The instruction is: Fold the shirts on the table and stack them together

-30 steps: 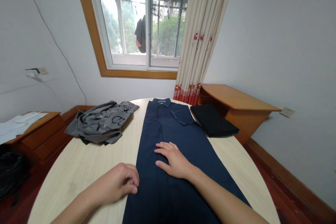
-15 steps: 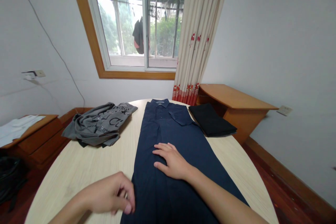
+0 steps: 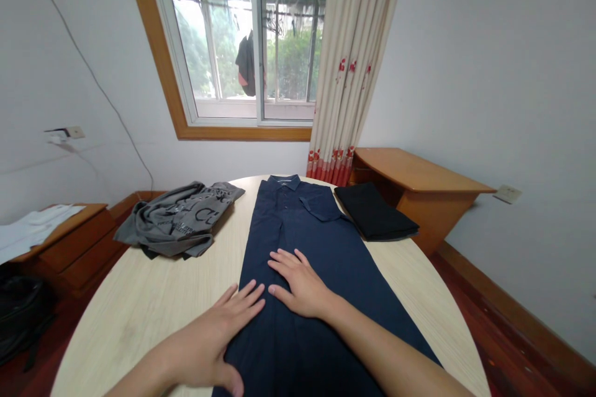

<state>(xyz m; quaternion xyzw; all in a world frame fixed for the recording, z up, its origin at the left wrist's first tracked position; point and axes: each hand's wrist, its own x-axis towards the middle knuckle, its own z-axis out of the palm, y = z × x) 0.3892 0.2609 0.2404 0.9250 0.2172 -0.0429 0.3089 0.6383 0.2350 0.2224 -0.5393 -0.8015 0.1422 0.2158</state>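
Down the middle of the round table (image 3: 139,304) lies one navy shirt (image 3: 321,229), collar at the far side, near end running out of view. One short sleeve lies folded in over its right side. Of the person's two hands, the right hand (image 3: 298,285) rests palm down on the cloth, fingers extended, gripping nothing. The left hand (image 3: 214,335) is spread and holds nothing, its fingers over the shirt's left edge; whether they press on it cannot be told.

The step in hand looks like smoothing the cloth; the next move probably calls for the right palm to anchor while the left fingers even out that edge.

Farther out are one rumpled gray printed garment (image 3: 186,217) at left, one folded black cloth (image 3: 377,214) at right, and one curtain (image 3: 354,68) beyond.
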